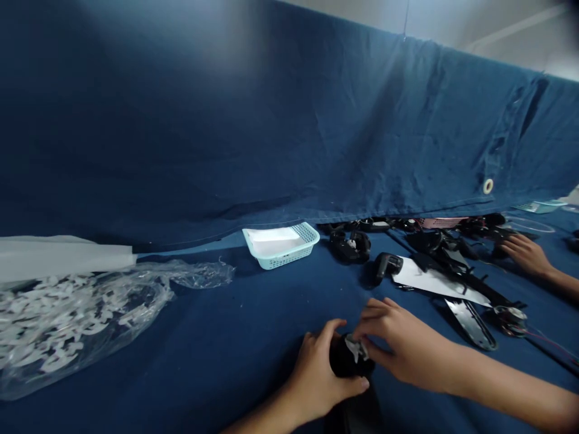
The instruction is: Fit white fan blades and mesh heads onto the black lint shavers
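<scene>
Low in the view, my left hand (316,377) wraps its fingers and thumb round a black rounded housing (340,360), whose longer black part runs down towards the bottom edge. My right hand (398,343) pinches a small light-grey plastic piece (357,348) between thumb and fingers. That piece sits at the open end of the housing, touching it; whether it is seated inside I cannot tell. The fingers hide part of both.
A clear bag (90,319) of white plastic parts lies at left. Further back stands a pale-blue basket (289,260) with paper. Black parts (447,265) and a white sheet (425,280) spread to the right, near another person's hand (527,254). A blue cloth (271,132) hangs behind.
</scene>
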Demonstrator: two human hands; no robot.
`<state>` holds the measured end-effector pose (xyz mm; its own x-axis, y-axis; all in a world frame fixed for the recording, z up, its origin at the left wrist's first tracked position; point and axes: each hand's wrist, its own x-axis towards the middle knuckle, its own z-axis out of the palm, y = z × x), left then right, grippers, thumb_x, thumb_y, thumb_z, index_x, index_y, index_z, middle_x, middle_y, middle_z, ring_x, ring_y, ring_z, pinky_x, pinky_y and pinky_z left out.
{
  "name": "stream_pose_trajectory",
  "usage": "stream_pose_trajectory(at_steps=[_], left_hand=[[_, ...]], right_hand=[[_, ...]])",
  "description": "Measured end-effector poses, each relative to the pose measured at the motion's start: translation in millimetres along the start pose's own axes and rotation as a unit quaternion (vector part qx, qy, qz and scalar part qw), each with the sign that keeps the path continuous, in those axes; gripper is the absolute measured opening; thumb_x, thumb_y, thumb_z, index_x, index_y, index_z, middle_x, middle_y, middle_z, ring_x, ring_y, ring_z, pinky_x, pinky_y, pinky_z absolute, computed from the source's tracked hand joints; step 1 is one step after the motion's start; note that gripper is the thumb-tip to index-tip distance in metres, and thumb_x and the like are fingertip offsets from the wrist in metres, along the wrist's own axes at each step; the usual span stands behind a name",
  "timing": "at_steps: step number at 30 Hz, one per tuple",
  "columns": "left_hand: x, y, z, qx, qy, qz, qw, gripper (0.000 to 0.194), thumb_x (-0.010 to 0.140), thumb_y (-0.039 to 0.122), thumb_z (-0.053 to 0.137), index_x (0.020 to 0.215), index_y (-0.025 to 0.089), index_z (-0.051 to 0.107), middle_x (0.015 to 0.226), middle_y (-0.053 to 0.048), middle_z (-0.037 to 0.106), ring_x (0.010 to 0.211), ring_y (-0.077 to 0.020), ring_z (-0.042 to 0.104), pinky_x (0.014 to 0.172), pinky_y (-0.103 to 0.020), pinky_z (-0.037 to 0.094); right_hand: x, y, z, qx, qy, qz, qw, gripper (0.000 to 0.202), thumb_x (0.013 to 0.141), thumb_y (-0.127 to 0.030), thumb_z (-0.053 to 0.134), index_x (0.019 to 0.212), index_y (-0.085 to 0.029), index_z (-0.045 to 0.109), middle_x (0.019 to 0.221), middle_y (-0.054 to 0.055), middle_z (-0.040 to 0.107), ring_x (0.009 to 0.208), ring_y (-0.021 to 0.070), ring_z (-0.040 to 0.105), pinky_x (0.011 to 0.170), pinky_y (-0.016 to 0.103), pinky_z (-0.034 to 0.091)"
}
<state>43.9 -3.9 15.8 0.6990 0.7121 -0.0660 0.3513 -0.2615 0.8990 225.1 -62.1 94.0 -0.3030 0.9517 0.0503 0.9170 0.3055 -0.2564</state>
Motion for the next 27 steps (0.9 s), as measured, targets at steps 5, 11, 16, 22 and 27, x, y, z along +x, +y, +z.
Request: stream_pose_trajectory(at_steps=[5, 11, 16, 22, 27], left_hand=[[0.2, 0.2, -0.8, 0.006, 0.001, 0.004, 1.0, 0.084, 0.059, 0.034, 0.085, 0.135, 0.022, 0.049, 0.118, -0.01, 0.063, 0.112, -0.0314, 0.053, 0.099, -0.044, 0.04], [1.4, -1.5, -0.1, 0.005, -0.006, 0.008, 1.0, 0.086, 0.059, 0.034, 0.084, 0.135, 0.022, 0.048, 0.125, -0.009, 0.061, 0.115, -0.0318, 0.051, 0.104, -0.047, 0.034], [1.8, -1.3, -0.2, 0.003, -0.01, 0.003, 1.0, 0.09, 0.059, 0.034, 0.084, 0.139, 0.024, 0.044, 0.124, -0.008, 0.06, 0.115, -0.0314, 0.051, 0.104, -0.047, 0.035], [1.0, -0.4, -1.1, 0.001, -0.008, -0.005, 1.0, 0.091, 0.058, 0.033, 0.084, 0.139, 0.025, 0.044, 0.12, -0.008, 0.061, 0.112, -0.0304, 0.053, 0.099, -0.044, 0.039], [1.2, -0.7, 0.0, -0.006, -0.005, -0.012, 1.0, 0.092, 0.058, 0.035, 0.084, 0.14, 0.025, 0.043, 0.12, -0.009, 0.06, 0.113, -0.0304, 0.052, 0.1, -0.043, 0.039]], right_hand=[[5.1, 0.0, -3.5, -0.028, -0.019, -0.013, 0.999, 0.016, 0.084, -0.009, 0.057, 0.084, -0.021, 0.067, 0.083, 0.003, 0.069, 0.087, 0.0225, 0.061, 0.077, 0.035, 0.041], [6.2, -0.2, -6.1, -0.059, -0.064, -0.101, 0.991, 0.028, 0.089, -0.009, 0.05, 0.11, -0.022, 0.063, 0.095, 0.006, 0.069, 0.088, 0.0226, 0.06, 0.077, 0.035, 0.043], [5.0, -1.9, -10.1, -0.087, -0.072, -0.143, 0.983, 0.022, 0.091, -0.011, 0.049, 0.106, -0.019, 0.062, 0.091, 0.007, 0.068, 0.084, 0.023, 0.06, 0.074, 0.035, 0.042], [6.1, -3.8, -10.3, -0.075, -0.084, -0.124, 0.986, 0.014, 0.093, -0.015, 0.051, 0.09, -0.021, 0.063, 0.088, 0.003, 0.069, 0.083, 0.0201, 0.063, 0.076, 0.031, 0.045], [9.5, -2.3, -5.9, -0.094, -0.073, -0.089, 0.989, 0.016, 0.09, -0.011, 0.055, 0.082, -0.02, 0.066, 0.084, 0.002, 0.071, 0.08, 0.019, 0.065, 0.071, 0.028, 0.046]])
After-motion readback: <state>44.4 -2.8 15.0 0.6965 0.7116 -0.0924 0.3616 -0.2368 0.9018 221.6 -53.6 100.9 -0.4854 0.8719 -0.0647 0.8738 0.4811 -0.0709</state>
